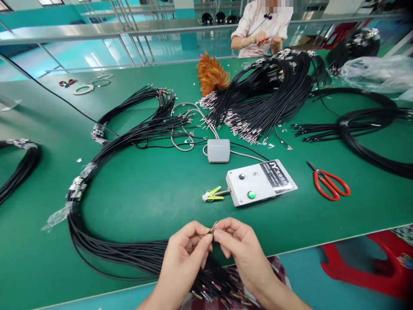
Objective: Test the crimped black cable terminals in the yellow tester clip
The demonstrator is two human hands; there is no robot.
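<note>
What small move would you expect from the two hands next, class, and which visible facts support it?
Probably a small reach forward to the white test box. The left hand and right hand pinch the thin coloured wire ends of one black cable between fingertips, close to the table's near edge; the box's yellow-green clip lies just beyond them, with nothing in it.

A: Which parts near the hands are concealed?

B: The wire tips pinched between the left hand and right hand are too small to resolve. Below the hands, the bundle's ends pass under both wrists and off the lower edge.

A: And farther away?

B: The print on the box's label is illegible. Far left of the hands, a coil is cut by the frame. Beyond the hands, the co-worker's face is blurred; the item in that person's fingers cannot be identified.
</note>
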